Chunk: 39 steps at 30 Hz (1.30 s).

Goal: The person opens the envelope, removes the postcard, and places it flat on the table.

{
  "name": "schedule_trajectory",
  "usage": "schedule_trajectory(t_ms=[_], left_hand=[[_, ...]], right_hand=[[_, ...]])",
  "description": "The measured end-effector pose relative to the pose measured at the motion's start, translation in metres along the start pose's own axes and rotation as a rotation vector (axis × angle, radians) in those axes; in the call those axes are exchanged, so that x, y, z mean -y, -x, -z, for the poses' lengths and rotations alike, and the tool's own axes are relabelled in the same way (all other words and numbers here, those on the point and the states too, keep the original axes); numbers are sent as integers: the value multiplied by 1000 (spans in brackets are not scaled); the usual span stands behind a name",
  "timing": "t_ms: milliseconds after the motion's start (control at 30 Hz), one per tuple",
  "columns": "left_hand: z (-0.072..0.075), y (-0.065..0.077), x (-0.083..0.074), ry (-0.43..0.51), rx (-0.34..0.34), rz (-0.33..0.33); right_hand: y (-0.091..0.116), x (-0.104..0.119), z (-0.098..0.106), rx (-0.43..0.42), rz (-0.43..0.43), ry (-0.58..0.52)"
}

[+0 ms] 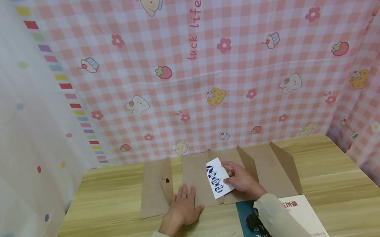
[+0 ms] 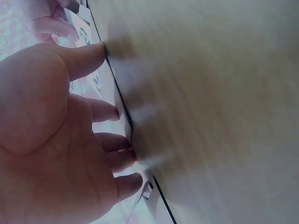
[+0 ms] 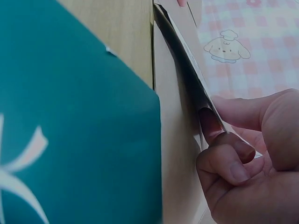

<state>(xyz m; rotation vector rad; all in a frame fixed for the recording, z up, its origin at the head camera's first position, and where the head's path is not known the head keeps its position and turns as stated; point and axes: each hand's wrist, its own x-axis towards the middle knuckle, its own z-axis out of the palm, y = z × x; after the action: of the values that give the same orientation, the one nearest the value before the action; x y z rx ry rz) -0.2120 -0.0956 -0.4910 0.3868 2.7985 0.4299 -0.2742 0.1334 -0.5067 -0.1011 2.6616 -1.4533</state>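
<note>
- Right hand (image 1: 241,178) pinches the white card (image 1: 216,177) over the brown envelopes (image 1: 197,177) lining the counter's (image 1: 98,209) far edge; left hand's (image 1: 183,209) flat, fingers straight on one
- Card's only gripped one side, so it could slip; envelope might skid if pressure eases
- Woodgrain counter, teal book (image 1: 245,216) toward near edge, pink checked cloth (image 1: 185,79) behind
</note>
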Motion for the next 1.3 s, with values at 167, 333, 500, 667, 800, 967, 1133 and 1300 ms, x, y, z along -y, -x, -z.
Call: schedule_trajectory(t_ms=[167, 333, 500, 667, 800, 967, 1133, 1300], left_hand=[[0, 1, 0, 12, -4, 0], [1, 1, -1, 17, -6, 1], [2, 1, -2, 21, -3, 5], [2, 1, -3, 28, -2, 5], [3, 1, -3, 23, -6, 4], [3, 1, -5, 10, -22, 1], [2, -1, -8, 8, -31, -5], [0, -2, -7, 5, -37, -3]], right_hand=[[2, 1, 3, 0, -18, 5], [2, 1, 6, 2, -17, 8], [3, 1, 9, 1, -1, 13], [4, 0, 12, -3, 15, 28], [4, 1, 13, -4, -4, 31], [4, 2, 13, -9, -17, 38], [3, -2, 11, -22, -2, 34], [1, -6, 9, -40, 24, 45]])
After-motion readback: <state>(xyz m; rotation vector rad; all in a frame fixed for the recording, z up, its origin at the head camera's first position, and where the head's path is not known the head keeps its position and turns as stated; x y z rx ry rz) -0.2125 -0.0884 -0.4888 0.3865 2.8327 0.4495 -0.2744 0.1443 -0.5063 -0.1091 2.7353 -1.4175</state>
